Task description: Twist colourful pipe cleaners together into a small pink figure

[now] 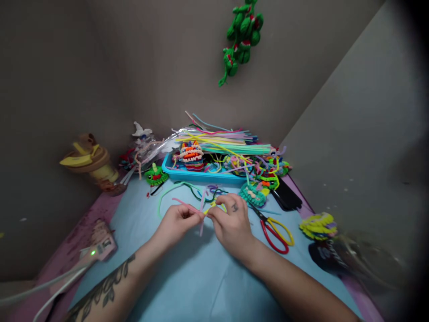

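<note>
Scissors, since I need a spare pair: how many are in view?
1: the red-and-yellow-handled scissors on the blue cloth, beside the right hand. Others may be hidden in the crowded blue tray.

1. Over there, a tray stands at the back of the cloth, pipe cleaners piled on it.
2. Before it, strands between left hand and right hand.
3. Scissors lie just right of that hand.
4. Ornaments hang above the tray.
</note>
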Available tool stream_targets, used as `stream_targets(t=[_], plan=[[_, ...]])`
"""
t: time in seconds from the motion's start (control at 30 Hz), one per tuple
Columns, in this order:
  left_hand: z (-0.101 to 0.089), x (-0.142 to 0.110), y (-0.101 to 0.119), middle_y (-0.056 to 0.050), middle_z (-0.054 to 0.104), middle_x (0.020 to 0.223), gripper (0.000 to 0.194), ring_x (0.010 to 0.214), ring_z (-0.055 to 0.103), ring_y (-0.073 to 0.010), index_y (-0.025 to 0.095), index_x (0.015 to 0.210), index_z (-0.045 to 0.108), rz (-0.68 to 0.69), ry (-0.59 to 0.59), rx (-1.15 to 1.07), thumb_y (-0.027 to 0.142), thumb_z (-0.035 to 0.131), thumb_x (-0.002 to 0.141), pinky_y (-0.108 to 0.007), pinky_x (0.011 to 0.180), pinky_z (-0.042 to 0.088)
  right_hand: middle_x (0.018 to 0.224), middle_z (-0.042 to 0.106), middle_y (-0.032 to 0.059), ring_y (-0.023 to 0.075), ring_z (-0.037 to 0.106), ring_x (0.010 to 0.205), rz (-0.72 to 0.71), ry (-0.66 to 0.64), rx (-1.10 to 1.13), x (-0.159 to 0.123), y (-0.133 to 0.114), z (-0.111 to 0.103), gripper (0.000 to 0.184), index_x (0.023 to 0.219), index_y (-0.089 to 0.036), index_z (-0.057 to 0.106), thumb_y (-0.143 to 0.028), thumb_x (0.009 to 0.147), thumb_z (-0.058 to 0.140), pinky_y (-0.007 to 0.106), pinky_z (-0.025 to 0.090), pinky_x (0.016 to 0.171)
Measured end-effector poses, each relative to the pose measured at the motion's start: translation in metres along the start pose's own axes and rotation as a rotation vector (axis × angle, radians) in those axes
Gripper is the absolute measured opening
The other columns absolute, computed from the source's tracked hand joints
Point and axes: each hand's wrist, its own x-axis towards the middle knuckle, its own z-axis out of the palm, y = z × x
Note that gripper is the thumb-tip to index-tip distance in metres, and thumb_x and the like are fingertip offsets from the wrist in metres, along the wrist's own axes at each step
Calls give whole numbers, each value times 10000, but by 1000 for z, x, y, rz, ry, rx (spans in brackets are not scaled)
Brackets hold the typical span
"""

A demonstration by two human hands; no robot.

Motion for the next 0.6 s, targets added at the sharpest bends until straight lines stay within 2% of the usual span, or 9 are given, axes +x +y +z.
stream_targets(t=[0.1, 0.23, 0.37, 0.47, 0.6], plan=[[-4, 2, 3, -7, 646, 578, 218, 565, 526, -117, 133, 636, 685, -13, -48, -14, 347, 711, 672, -235, 585, 389, 944, 586, 69, 248, 479, 957, 24, -37, 64, 4, 3, -6, 85, 795, -213, 654, -171, 837, 595, 412, 376, 836], [-7, 5, 2, -21, 671, 645, 274, 615, 559, -133, 135, 740, 685, 11, -84, -84, 402, 715, 689, -245, 620, 410, 1016, 582, 82, 241, 512, 1008, 207, -114, 319, 11, 10, -9, 137, 938, -211, 669, -231, 811, 621, 408, 409, 884], [-4, 6, -4, 13, 600, 582, 275, 550, 503, -110, 134, 702, 638, 5, -118, -69, 386, 737, 654, -232, 561, 378, 1121, 586, 84, 260, 498, 1131, 375, -254, 462, 13, 15, -1, 85, 818, -236, 724, -248, 783, 648, 444, 376, 962], [-2, 6, -4, 21, 567, 557, 269, 535, 483, -106, 137, 670, 606, 5, -159, -30, 374, 731, 651, -229, 545, 367, 1195, 563, 96, 263, 491, 1182, 487, -372, 599, 12, 17, 5, 62, 750, -216, 727, -263, 745, 687, 426, 370, 986], [-2, 6, 0, 16, 564, 614, 300, 585, 483, -108, 140, 700, 594, 51, -78, -41, 426, 683, 712, -227, 574, 364, 1191, 540, 96, 249, 499, 1178, 614, -427, 742, 12, 18, 6, 126, 677, -193, 701, -298, 745, 681, 380, 386, 971]])
